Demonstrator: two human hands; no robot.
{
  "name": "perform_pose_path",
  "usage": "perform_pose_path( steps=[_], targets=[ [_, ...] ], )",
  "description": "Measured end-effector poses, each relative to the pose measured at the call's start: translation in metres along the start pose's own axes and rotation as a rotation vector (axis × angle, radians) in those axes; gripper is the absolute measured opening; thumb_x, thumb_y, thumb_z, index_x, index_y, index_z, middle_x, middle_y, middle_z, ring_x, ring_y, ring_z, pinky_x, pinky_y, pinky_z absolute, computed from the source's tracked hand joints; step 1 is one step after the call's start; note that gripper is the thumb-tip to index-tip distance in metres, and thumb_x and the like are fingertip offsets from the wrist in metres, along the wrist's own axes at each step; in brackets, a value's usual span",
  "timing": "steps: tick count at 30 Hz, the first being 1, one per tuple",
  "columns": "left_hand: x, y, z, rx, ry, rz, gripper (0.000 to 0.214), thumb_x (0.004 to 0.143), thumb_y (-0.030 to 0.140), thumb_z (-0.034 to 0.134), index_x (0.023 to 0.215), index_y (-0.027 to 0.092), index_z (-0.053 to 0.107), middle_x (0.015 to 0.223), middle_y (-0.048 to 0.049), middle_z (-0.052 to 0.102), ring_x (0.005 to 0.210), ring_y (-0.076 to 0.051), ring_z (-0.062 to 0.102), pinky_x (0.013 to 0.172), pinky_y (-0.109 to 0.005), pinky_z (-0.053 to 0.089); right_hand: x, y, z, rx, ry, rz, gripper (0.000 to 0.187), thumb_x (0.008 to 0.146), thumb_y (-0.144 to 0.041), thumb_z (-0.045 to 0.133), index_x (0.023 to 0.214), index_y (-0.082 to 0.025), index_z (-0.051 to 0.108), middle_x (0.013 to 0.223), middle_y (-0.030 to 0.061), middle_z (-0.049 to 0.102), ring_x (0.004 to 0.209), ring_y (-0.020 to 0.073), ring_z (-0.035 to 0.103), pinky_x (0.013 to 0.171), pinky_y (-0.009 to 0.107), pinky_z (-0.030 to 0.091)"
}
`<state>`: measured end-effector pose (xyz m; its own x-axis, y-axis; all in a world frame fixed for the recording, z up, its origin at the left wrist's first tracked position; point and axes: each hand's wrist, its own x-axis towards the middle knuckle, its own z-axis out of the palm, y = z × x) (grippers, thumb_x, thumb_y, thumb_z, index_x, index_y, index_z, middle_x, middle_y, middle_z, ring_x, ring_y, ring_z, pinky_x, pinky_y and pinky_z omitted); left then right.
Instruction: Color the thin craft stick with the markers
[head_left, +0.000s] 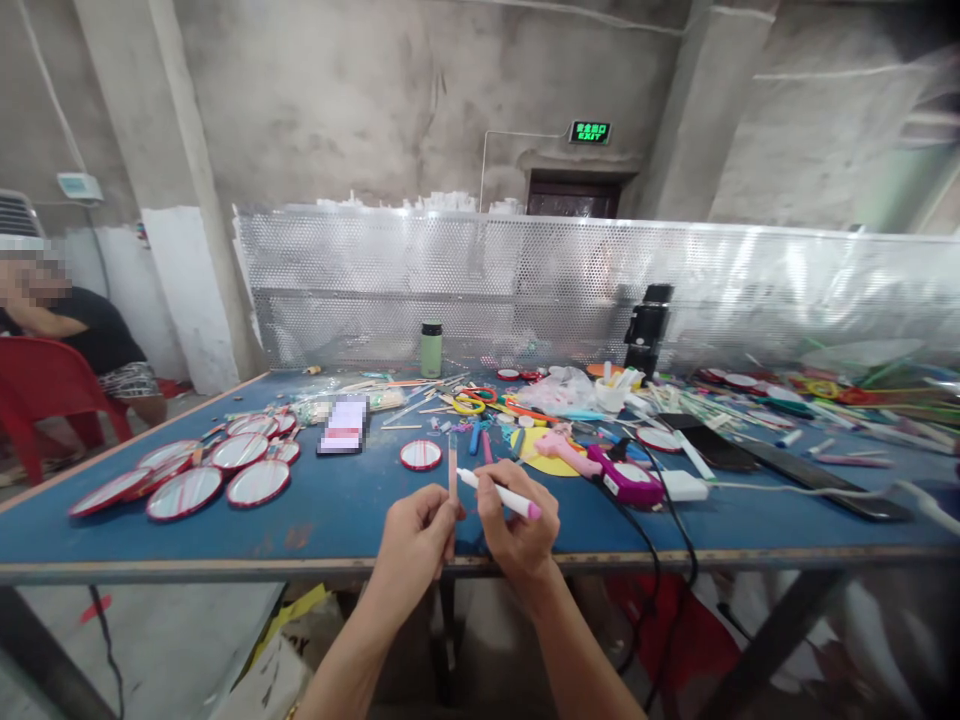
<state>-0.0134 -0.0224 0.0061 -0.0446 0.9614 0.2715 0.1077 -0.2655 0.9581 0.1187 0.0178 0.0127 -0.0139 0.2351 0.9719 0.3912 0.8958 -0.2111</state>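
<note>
My left hand [418, 532] is closed around a thin flat wooden stick [453, 470], held upright over the table's near edge. The stick's upper end looks bluish-grey and its lower part pinkish. In my right hand [520, 525] is a white marker pen [510, 497] with a pink end, gripped like a writing pen. Its tip points left and lies at or very near the stick; whether they touch I cannot tell. Just beyond my hands, a small round mirror [421, 455] with a red rim lies flat on the blue table [337, 510].
Several red-rimmed mirrors [184, 494] are clustered at left, near a phone [343, 426]. A green bottle [431, 349] stands at the back. On the right are a pink glue gun [562, 452], a purple box [631, 482], cables and scattered sticks. A person [90, 330] sits far left.
</note>
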Motion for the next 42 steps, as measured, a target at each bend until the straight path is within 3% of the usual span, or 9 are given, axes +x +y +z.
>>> perform_pose_path(
  steps=[42],
  targets=[
    [0.0009,0.0,-0.0011,-0.013,0.008,0.013,0.035,0.086,0.049,0.057,0.068,0.019,0.058,0.042,0.0062,0.049,0.031,-0.008,0.037,0.037,-0.019,0.026,-0.0007,-0.0016,-0.0017,-0.011,-0.006,-0.027,0.015,0.092,-0.013,0.055,0.082,-0.02,0.065,0.064,-0.0007,0.066,0.055,0.0124,0.061,0.057,0.025,0.047]
  ],
)
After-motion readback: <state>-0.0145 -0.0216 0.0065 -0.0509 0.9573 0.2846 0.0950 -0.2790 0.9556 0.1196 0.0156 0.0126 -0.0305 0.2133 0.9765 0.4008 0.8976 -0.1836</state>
